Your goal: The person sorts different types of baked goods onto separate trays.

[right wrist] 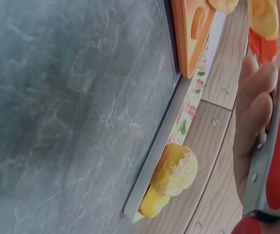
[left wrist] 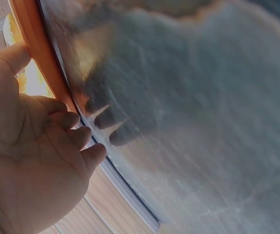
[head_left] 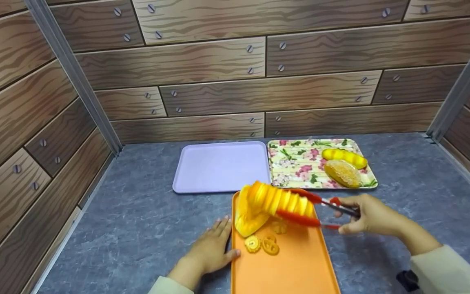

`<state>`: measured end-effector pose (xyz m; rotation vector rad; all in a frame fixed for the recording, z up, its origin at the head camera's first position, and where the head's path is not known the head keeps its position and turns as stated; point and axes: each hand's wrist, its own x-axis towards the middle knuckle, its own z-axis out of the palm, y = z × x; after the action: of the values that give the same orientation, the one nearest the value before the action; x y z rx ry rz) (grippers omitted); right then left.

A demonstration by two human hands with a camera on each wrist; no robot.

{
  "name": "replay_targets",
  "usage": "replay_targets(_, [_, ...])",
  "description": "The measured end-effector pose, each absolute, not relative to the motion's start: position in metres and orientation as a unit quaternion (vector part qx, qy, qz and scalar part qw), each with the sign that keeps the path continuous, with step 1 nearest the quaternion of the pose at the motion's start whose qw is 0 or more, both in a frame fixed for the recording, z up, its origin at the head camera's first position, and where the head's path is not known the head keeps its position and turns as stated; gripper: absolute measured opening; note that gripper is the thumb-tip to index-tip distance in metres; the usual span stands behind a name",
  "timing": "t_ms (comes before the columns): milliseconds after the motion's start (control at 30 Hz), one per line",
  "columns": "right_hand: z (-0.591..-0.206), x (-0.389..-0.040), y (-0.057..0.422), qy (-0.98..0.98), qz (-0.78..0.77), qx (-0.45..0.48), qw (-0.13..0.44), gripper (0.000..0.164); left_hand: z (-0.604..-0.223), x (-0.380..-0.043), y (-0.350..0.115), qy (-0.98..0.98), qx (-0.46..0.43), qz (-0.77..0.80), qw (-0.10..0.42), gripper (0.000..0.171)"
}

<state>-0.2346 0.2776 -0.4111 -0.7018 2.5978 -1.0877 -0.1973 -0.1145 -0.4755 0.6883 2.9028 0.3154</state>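
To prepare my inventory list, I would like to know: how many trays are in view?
3: the lavender tray at the back left, the floral tray directly to its right, and the orange tray in front of them. No other tray shows.

The gripped tongs (head_left: pixel 300 219) are red and silver; past the grip are yellow-orange slices (head_left: pixel 280 199), an orange tray (head_left: pixel 286 271) and a pink-flowered tray (head_left: pixel 296 163).
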Motion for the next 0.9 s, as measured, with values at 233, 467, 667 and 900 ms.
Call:
replay_targets(233, [-0.415, -0.254, 0.278, 0.912, -0.361, -0.190, 0.038, 0.051, -0.475, -0.199, -0.114, 0.966, 0.220, 0.107, 0.081, 0.079])
replay_targets(467, [-0.416, -0.269, 0.281, 0.932, -0.331, -0.149, -0.024, 0.072, -0.474, -0.199, -0.113, 0.966, 0.213, 0.112, 0.092, 0.079])
replay_targets(667, [-0.414, -0.279, 0.281, 0.941, -0.321, -0.098, -0.046, 0.064, -0.473, -0.198, -0.114, 0.966, 0.214, 0.117, 0.090, 0.079])
replay_targets(900, [-0.413, -0.287, 0.273, 0.943, -0.326, -0.046, -0.043, 0.063, -0.474, -0.199, -0.114, 0.966, 0.211, 0.120, 0.091, 0.079])
